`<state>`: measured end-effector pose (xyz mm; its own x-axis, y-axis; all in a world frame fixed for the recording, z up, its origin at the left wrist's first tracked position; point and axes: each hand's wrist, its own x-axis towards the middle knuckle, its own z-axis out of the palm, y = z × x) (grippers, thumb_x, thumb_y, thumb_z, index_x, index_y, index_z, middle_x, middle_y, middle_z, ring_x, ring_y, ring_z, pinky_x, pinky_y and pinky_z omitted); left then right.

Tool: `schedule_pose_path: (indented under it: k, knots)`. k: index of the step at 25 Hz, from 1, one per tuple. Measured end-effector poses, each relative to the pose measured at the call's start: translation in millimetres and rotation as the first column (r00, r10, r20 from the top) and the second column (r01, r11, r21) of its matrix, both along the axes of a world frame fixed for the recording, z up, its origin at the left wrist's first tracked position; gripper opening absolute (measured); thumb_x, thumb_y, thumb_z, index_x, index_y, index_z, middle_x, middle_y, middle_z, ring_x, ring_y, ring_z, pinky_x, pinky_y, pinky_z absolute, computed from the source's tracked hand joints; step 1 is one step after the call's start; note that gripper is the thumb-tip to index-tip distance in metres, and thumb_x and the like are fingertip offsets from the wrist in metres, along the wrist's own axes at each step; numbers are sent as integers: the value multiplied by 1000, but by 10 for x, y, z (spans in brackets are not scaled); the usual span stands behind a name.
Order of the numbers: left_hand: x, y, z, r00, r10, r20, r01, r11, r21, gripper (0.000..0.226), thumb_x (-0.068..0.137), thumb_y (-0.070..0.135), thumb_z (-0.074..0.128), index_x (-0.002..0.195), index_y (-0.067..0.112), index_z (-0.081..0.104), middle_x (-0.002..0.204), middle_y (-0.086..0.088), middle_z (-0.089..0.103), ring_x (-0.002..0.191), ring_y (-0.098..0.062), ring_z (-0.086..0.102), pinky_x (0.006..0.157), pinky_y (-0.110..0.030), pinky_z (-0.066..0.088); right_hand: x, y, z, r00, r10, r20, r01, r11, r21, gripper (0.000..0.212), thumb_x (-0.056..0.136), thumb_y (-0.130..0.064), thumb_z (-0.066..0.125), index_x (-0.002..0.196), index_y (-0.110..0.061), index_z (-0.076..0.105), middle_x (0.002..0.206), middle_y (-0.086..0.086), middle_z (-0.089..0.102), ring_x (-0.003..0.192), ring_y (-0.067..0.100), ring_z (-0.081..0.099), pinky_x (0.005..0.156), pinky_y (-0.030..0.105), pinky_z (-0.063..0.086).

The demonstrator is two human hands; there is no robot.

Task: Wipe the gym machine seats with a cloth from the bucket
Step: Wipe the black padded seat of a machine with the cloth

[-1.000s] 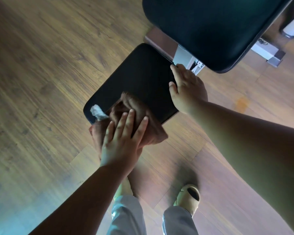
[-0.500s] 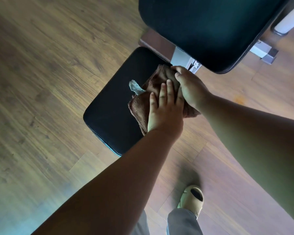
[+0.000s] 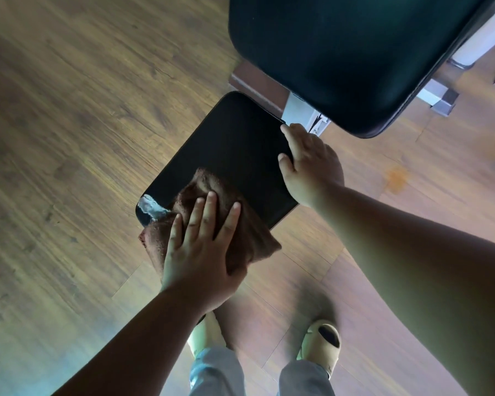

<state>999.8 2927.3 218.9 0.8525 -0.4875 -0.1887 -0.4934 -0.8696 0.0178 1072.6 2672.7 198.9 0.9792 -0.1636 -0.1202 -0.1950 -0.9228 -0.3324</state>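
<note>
At the near corner of the seat pad [image 3: 235, 155], the brown cloth [image 3: 235, 224] is now pressed flat under the left hand [image 3: 203, 250], fingers straight and spread, nothing gripped. Half a second ago the cloth was up at the far edge, next to the right hand; it has been dragged back toward the person, so one full return stroke is judged complete. The cloth overhangs the pad's front edge, its white tag [image 3: 152, 208] lying at the left corner. The right hand [image 3: 309, 164] has stayed on the pad's right edge, fingers curled over the rim, steadying it. The larger back pad [image 3: 340, 52] above is not touched. No bucket is in view. Judgement: this seat is mostly covered; the far-left area is probably next.
</note>
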Motion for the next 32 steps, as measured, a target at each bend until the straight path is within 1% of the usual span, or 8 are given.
schedule_pose_path:
  k: [4, 10, 14, 17, 19, 24, 27, 32]
  knots:
    - [664, -430, 46, 994, 91, -63, -94, 995, -39, 105, 74, 92, 30, 156, 39, -8, 167, -7, -11, 153, -23, -8, 123, -50, 1, 10, -26, -39, 1000, 10, 17, -10, 1000, -27, 58, 103, -41, 33, 158, -26, 20, 162, -1, 27, 144, 24, 30, 116, 40, 26]
    - [1858, -867, 82, 983, 102, -151, -115, 990, -80, 101, 74, 91, 33, 155, 45, -7, 167, -6, -10, 153, -25, -6, 122, -50, 3, 22, -11, -57, 999, 19, 27, -18, 999, -29, 55, 100, -38, 36, 152, -22, 29, 157, -1, 32, 140, 24, 35, 113, 41, 31]
    - [1271, -531, 92, 991, 101, -86, -107, 992, -64, 93, 81, 86, 25, 156, 42, -5, 167, -8, -4, 153, -27, -2, 120, -53, 7, 10, -14, -12, 1000, 17, 12, -16, 1000, -23, 57, 101, -38, 37, 155, -24, 26, 159, -1, 31, 142, 23, 33, 114, 40, 29]
    - [222, 27, 72, 999, 31, -32, -34, 997, -76, 87, 84, 82, 29, 157, 40, 10, 166, -9, 12, 152, -31, 13, 118, -59, 19, 6, -10, 16, 1000, 10, 14, -10, 1000, -11, 57, 103, -37, 37, 157, -25, 24, 162, -2, 29, 145, 21, 30, 117, 37, 25]
    - [11, 188, 42, 999, 12, -44, -15, 998, -57, 80, 87, 79, 26, 157, 41, 15, 165, -8, 16, 151, -32, 19, 117, -60, 21, 1, -2, 23, 1000, -1, 27, 2, 1000, -19, 57, 103, -37, 36, 157, -25, 24, 161, -2, 29, 145, 20, 30, 117, 36, 23]
    - [1089, -519, 3, 999, 30, -26, -31, 997, -73, 71, 90, 77, 18, 153, 52, -3, 168, -1, -1, 153, -25, 2, 120, -54, 7, 13, -25, -24, 999, 14, 46, -13, 1000, -13, 57, 101, -38, 35, 156, -23, 28, 160, 1, 33, 143, 24, 34, 116, 39, 26]
    - [1756, -925, -43, 998, 35, -56, -40, 995, -95, 69, 88, 80, 17, 150, 57, -2, 167, 4, -6, 153, -21, -4, 120, -56, 4, 20, -18, -59, 996, 2, 91, -2, 1000, -5, 55, 96, -35, 39, 148, -18, 38, 153, 2, 41, 136, 26, 42, 110, 40, 33]
    - [1589, -858, -43, 995, 59, -84, -68, 992, -104, 69, 91, 74, 20, 153, 53, 1, 168, 2, -5, 153, -22, -3, 119, -56, 4, 4, -15, -65, 994, 2, 109, -2, 1000, 2, 56, 95, -35, 41, 148, -17, 38, 152, 1, 42, 135, 25, 42, 110, 39, 33]
